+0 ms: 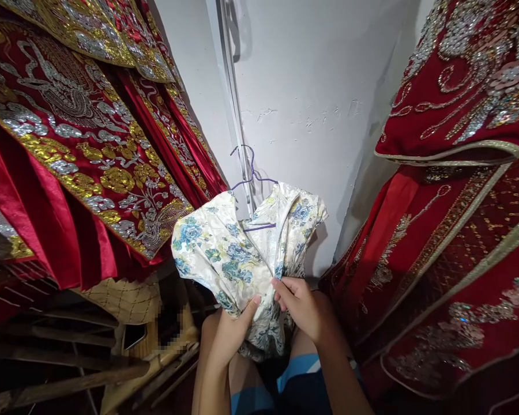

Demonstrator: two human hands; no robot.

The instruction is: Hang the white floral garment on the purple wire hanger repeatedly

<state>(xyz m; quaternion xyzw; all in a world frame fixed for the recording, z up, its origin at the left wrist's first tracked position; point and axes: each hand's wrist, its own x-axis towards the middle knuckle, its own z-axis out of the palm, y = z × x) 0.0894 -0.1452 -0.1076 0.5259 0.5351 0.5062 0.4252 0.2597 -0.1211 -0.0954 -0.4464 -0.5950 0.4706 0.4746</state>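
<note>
A white short-sleeved shirt (237, 248) with blue flowers and greenish leaves hangs on a purple hanger (253, 173) in front of me, its lower part bunched over my lap. My left hand (237, 328) grips the front of the shirt from below, thumb on top, the other fingers hidden under the cloth. My right hand (296, 300) pinches the edge of the front opening just to the right, thumb against the bent fingers. Both hands are close together near the bottom of the neckline.
Red garments with gold and silver embroidery (116, 178) hang on the left. Another red beaded garment (458, 144) hangs on the right. A narrow metal rail (229, 69) runs down the pale wall (311, 69). At lower left stands a wooden chair (69, 374).
</note>
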